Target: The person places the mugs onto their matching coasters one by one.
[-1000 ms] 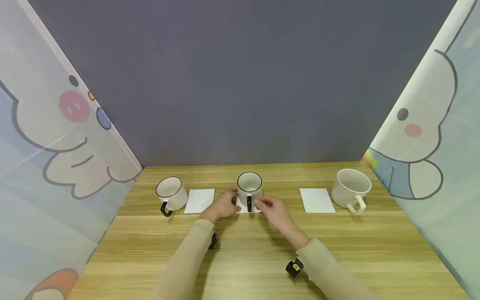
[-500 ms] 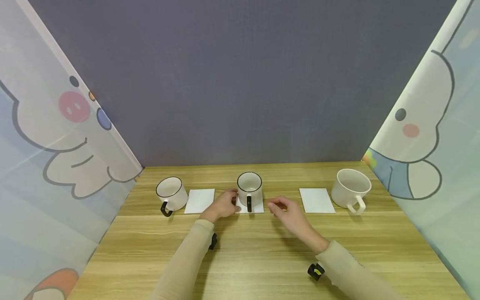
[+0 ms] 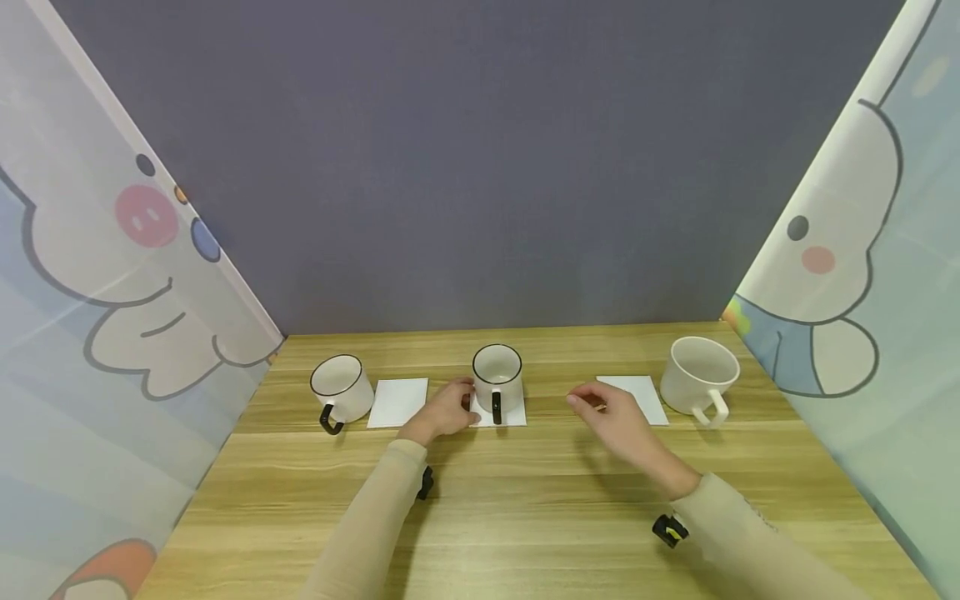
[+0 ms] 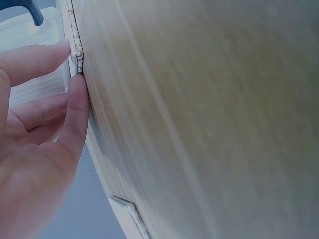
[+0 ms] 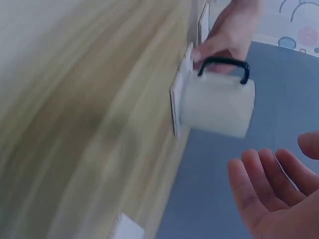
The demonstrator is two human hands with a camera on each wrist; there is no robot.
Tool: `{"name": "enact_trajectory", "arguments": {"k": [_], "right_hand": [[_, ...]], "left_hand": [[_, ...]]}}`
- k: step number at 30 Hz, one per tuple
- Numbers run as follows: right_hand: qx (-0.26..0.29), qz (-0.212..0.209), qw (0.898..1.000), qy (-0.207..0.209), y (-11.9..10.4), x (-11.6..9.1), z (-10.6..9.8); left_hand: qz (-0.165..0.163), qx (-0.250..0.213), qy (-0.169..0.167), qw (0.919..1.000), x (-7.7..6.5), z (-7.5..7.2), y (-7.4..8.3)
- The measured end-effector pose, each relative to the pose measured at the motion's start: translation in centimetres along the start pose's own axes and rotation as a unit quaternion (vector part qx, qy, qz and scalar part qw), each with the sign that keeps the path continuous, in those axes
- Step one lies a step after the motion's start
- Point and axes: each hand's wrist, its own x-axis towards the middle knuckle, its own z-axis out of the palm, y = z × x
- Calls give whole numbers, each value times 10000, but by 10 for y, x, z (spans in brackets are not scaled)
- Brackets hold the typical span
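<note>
A white mug (image 3: 512,393) with a dark rim and black handle stands upright on a white square coaster (image 3: 517,416) at the table's centre. My left hand (image 3: 444,412) pinches the coaster's left corner; in the left wrist view its thumb and a finger meet at the coaster's edge (image 4: 76,40). My right hand (image 3: 621,423) hovers right of the mug, by the right coaster (image 3: 647,402), partly covering it. Loosely bent fingers hold nothing there, and the right wrist view shows the palm (image 5: 281,214) apart from the mug (image 5: 217,104).
On the left, another black-handled mug (image 3: 352,402) stands beside a bare coaster (image 3: 397,403). A larger all-white mug (image 3: 686,392) is at the far right. The wood-grain table (image 3: 510,517) ends at a grey backdrop (image 3: 480,167), with printed cloth (image 3: 832,392) on both sides.
My right hand has left the central mug and coaster and moved right, toward the right coaster. The left hand has stayed at the central coaster's corner.
</note>
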Motion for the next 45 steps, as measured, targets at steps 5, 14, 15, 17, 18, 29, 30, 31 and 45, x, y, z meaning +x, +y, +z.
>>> {"name": "enact_trajectory", "arguments": {"k": [5, 14, 15, 17, 18, 29, 30, 31, 45], "right_hand": [[-351, -374, 9984, 225, 2, 0, -16], [-528, -378, 9970, 413, 2, -2, -39], [-573, -335, 9969, 413, 2, -2, -42], [-631, -262, 9968, 422, 3, -2, -47], [-649, -251, 9966, 435, 3, -2, -50], [-1082, -755, 9850, 1114, 16, -2, -74], [-1137, -764, 9837, 1163, 19, -2, -75], [-1180, -786, 9824, 1219, 22, -2, -77], [-1065, -627, 9726, 1969, 40, -6, -104]], "left_hand": [[40, 37, 7, 10000, 0, 0, -1], [27, 38, -7, 10000, 0, -1, -1], [16, 27, -12, 10000, 0, -1, -1], [-15, -3, -16, 10000, 0, -1, -1], [-32, -6, -9, 10000, -1, -1, -1], [-133, -53, -50, 9999, -2, -1, -3], [-129, -54, -41, 9999, -2, -1, -3], [-125, -62, -34, 9999, -2, -1, -3], [-50, -86, -66, 9999, -1, 0, -1]]}}
